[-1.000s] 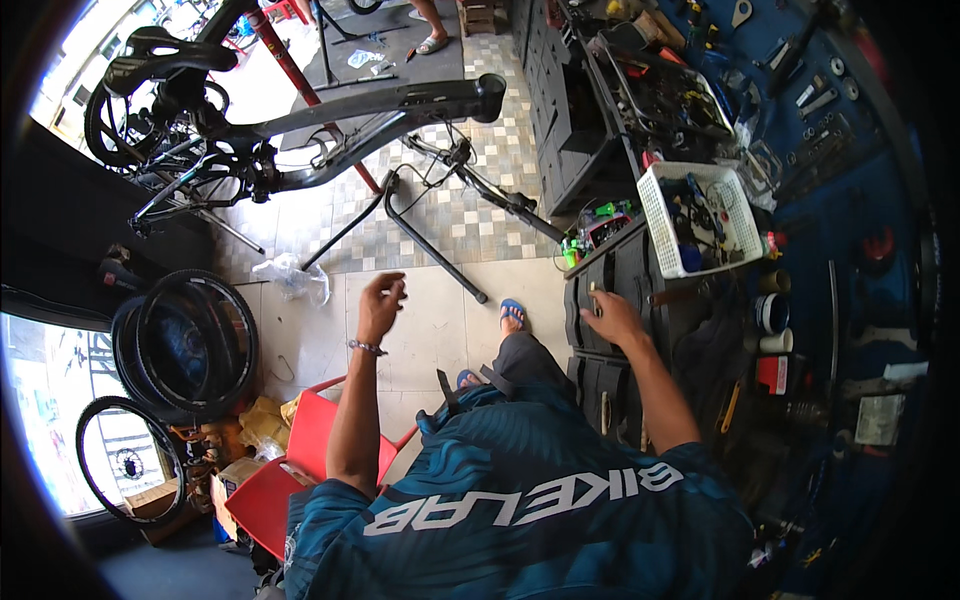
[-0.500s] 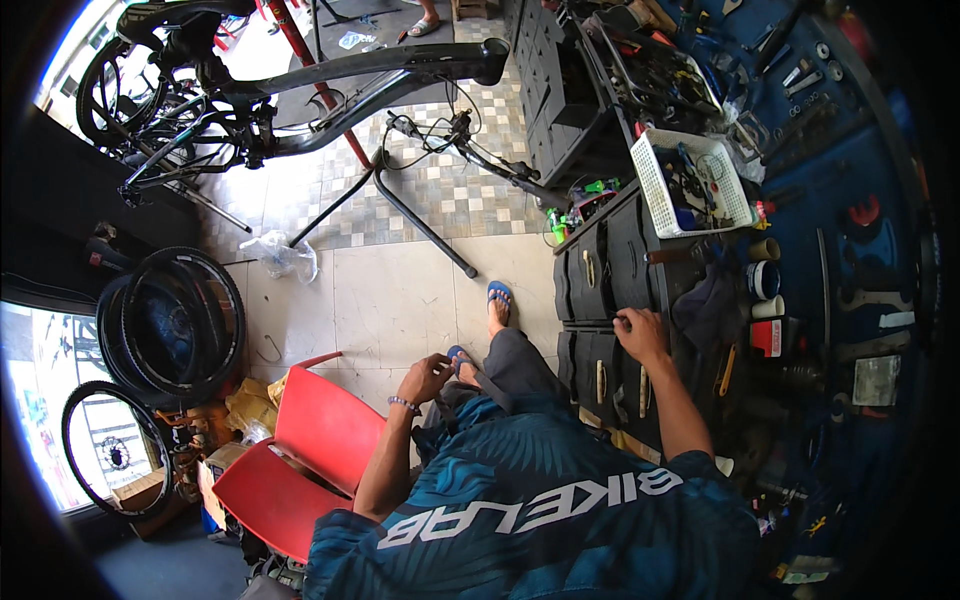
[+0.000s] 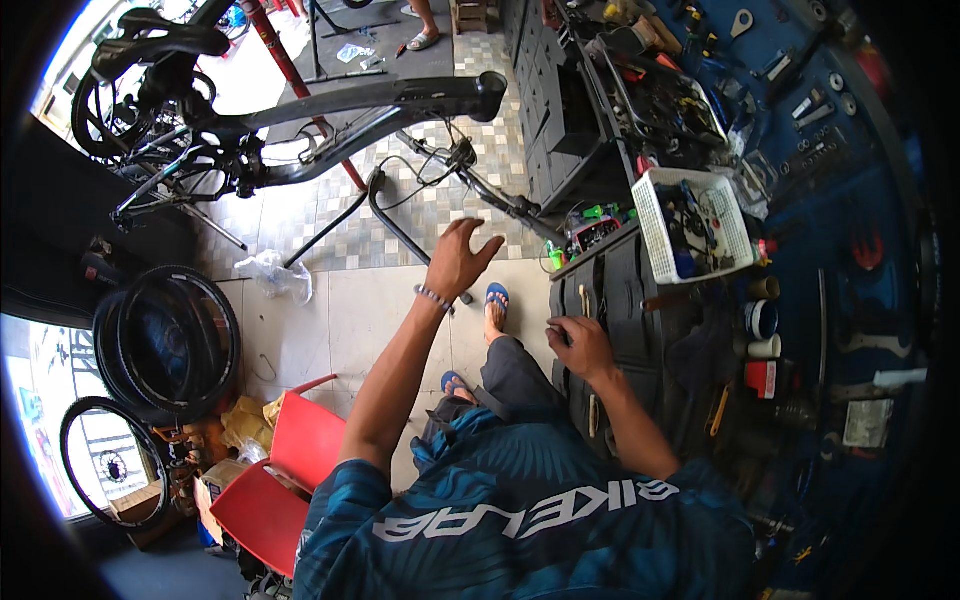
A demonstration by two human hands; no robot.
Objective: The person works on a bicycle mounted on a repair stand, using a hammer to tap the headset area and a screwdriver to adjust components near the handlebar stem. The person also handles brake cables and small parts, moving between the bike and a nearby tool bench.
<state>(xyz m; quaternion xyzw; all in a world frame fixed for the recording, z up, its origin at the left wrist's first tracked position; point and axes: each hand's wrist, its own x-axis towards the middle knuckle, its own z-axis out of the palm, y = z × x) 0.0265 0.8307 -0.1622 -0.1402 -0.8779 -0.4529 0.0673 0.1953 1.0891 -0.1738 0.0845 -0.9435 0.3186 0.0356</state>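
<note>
The black bicycle frame (image 3: 380,105) hangs clamped on a red repair stand (image 3: 300,85) over the tiled floor, its loose cables and a black handlebar (image 3: 470,175) drooping below it toward the front edge of the dark drawer bench (image 3: 620,300). Black tyres and rims (image 3: 170,340) lean together at the left side of the floor, with a red chair (image 3: 290,470) behind the person.

The left hand (image 3: 462,258) is raised in the air below the frame, fingers (image 3: 487,248) spread apart and holding nothing, nearest to the hanging handlebar and cables. The right hand (image 3: 580,345) rests on the front edge of the bench, fingers curled together; whether they pinch a small part I cannot tell.

Likely risks, as I judge them: a reach up with the open hand could snag the slack cables and swing the handlebar against the frame, marking the finish. The white basket (image 3: 690,220) of small tools sits close to the bench's front edge, so an elbow could tip it. A foot in a blue sandal (image 3: 497,296) is exposed beneath the frame, where a dropped part would land.
</note>
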